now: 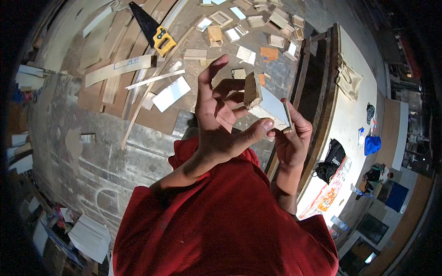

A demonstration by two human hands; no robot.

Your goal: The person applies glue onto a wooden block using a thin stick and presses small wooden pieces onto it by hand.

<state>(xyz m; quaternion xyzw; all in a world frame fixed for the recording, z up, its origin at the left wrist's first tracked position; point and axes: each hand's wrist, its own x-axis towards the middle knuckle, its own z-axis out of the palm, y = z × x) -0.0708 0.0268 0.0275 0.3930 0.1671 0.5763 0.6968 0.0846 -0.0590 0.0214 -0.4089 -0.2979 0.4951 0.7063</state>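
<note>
A small wooden frame piece (268, 106) with a white inner face and rough, pale edges is held up in front of the red shirt. My left hand (220, 115) has its thumb against the lower edge and some fingers behind the piece, with the index finger raised away from it. My right hand (297, 133) grips the piece's right end between thumb and fingers. The hidden fingertips behind the piece cannot be made out.
A handsaw with a yellow handle (164, 41) lies on boards at the upper left. Small wooden frames (221, 19) are scattered ahead. A long white-topped table (354, 110) on the right bears black and blue bags. Stacked white sheets (90, 238) are at the lower left.
</note>
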